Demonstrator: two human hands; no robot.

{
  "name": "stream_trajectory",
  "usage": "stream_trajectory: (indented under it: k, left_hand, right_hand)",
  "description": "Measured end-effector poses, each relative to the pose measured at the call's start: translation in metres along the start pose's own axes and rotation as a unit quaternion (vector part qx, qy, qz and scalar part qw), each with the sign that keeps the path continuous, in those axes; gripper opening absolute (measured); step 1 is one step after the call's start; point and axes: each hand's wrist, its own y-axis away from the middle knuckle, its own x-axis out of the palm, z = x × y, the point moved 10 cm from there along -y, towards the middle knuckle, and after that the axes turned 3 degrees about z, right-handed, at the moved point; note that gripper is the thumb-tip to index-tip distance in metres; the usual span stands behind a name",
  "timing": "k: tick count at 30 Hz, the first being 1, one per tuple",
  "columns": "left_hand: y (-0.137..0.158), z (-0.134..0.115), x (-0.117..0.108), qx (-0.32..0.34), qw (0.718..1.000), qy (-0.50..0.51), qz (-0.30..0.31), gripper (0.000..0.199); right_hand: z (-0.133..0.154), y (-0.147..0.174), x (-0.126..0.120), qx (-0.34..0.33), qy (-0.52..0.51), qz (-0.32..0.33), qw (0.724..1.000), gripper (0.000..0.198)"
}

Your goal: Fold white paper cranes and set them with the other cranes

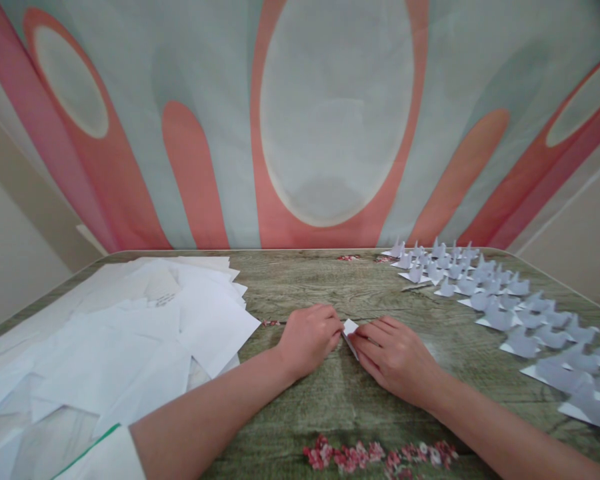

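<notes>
A small folded piece of white paper (351, 329) is between my two hands over the middle of the table. My left hand (311, 339) has its fingers curled, with the fingertips at the paper's left edge. From the other side my right hand (396, 357) grips the paper, its fingers bent over the near part. Much of the fold is hidden behind the right fingers.
Loose sheets of white paper (125, 327) lie in an overlapping heap on the left. Rows of white folded paper birds (497, 315) stand along the right side. The wood-patterned table (300, 280) bears printed pink flowers (360, 455) and meets a patterned backdrop (330, 237).
</notes>
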Motion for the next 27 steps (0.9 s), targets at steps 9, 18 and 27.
stream_trajectory:
  k: [9,18,27]
  left_hand:
    - [0.005,0.001,-0.001,0.01,1.0,0.02,0.0,0.02]
    - [0.007,-0.015,0.003,0.041,0.994,-0.09,0.042,0.02]
    - [0.009,-0.022,0.006,0.043,0.987,-0.14,0.062,0.023]
  right_hand:
    - [-0.001,0.0,0.007,0.013,0.003,0.036,0.999,0.015]
    - [0.002,-0.002,0.006,0.009,0.015,0.052,0.998,0.013]
    - [0.013,0.002,0.016,0.005,0.075,0.128,0.989,0.01]
